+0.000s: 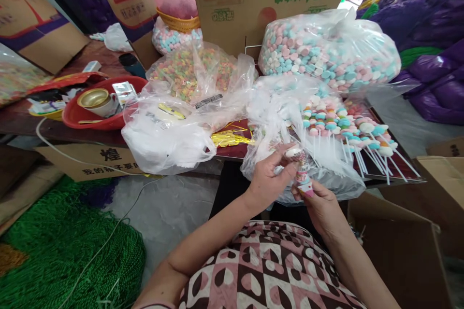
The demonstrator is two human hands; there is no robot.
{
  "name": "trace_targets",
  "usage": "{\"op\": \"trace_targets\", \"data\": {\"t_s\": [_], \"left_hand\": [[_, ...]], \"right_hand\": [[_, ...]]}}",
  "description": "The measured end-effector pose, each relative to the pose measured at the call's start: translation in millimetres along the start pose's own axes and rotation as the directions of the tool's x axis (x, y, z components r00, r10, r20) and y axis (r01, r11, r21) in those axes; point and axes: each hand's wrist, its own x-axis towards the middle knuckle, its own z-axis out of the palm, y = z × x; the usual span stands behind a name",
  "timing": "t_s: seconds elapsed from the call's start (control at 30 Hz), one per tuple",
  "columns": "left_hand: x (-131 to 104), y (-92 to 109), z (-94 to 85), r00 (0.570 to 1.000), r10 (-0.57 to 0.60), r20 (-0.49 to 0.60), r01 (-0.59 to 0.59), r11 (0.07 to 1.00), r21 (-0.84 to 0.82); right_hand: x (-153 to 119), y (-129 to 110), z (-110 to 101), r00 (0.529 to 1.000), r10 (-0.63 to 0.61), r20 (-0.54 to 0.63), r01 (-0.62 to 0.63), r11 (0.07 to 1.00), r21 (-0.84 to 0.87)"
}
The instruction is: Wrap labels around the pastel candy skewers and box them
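Over my lap, both hands are on a small candy packet (pixel 302 174) in a clear printed wrapper with pink and white patches. My left hand (pixel 270 176) pinches its upper end between thumb and fingers. Lower down, my right hand (pixel 322 200) grips the pink-printed end. What exactly lies inside the wrapper is too small to tell. Just beyond my hands, a crumpled clear plastic bag (pixel 337 178) hangs over the table edge. On it to the right lie several marshmallow skewers (pixel 329 116), their white sticks pointing toward me.
A large bag of pastel marshmallows (pixel 326 50) stands behind the skewers. Left of it are a bag of colourful candies (pixel 195 70), white plastic bags (pixel 166 147) and yellow twist ties (pixel 232 138). A red basin (pixel 90 124) sits farther left. An open carton (pixel 402 251) stands at lower right.
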Motion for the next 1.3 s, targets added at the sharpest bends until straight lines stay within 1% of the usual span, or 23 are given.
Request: {"op": "trace_targets", "data": {"t_s": [0.1,0.23,0.33,0.43,0.6,0.73,0.77,0.8,0.87,0.93,1.03,1.13,1.3], "left_hand": [[-8,12,-2.9,0.993,0.103,0.063,-0.109,0.989,0.101],[-11,20,-5.3,0.971,0.229,0.068,-0.238,0.958,0.161],[-10,18,-6.2,0.947,0.314,0.07,-0.322,0.927,0.195],[-10,15,-6.5,0.925,0.373,0.069,-0.379,0.901,0.213],[-10,12,-5.4,0.898,0.44,0.003,-0.431,0.878,0.208],[-9,15,-5.5,0.848,0.53,0.019,-0.519,0.821,0.239],[-9,16,-5.8,0.847,0.531,0.026,-0.52,0.816,0.253],[-8,17,-6.0,0.858,0.513,0.022,-0.501,0.826,0.258],[-8,18,-6.3,0.908,0.42,-0.016,-0.406,0.887,0.219],[-6,18,-6.2,0.952,0.3,-0.065,-0.289,0.947,0.138],[-4,17,-5.4,0.978,0.188,-0.088,-0.184,0.982,0.048],[-4,17,-4.4,0.984,0.167,-0.065,-0.167,0.986,0.013],[-7,18,-4.9,0.972,0.235,0.02,-0.236,0.971,0.034]], "right_hand": [[3,3,-4,0.999,-0.044,-0.005,0.044,0.999,0.014],[3,3,-5,0.996,-0.077,0.036,0.075,0.996,0.056],[4,3,-5,0.994,-0.096,0.045,0.092,0.992,0.088],[4,3,-6,0.996,-0.09,0.02,0.087,0.986,0.144],[4,4,-7,0.997,-0.081,-0.002,0.08,0.985,0.156],[5,3,-8,0.995,-0.094,-0.024,0.096,0.985,0.142],[6,2,-9,0.993,-0.113,-0.041,0.117,0.984,0.133],[6,1,-10,0.988,-0.14,-0.062,0.146,0.982,0.12],[8,-1,-12,0.973,-0.206,-0.104,0.215,0.974,0.077],[9,-2,-16,0.956,-0.265,-0.129,0.271,0.962,0.033],[11,-2,-19,0.94,-0.309,-0.144,0.311,0.95,-0.008],[12,0,-21,0.928,-0.327,-0.178,0.327,0.945,-0.031],[12,1,-23,0.9,-0.378,-0.219,0.378,0.925,-0.044]]}}
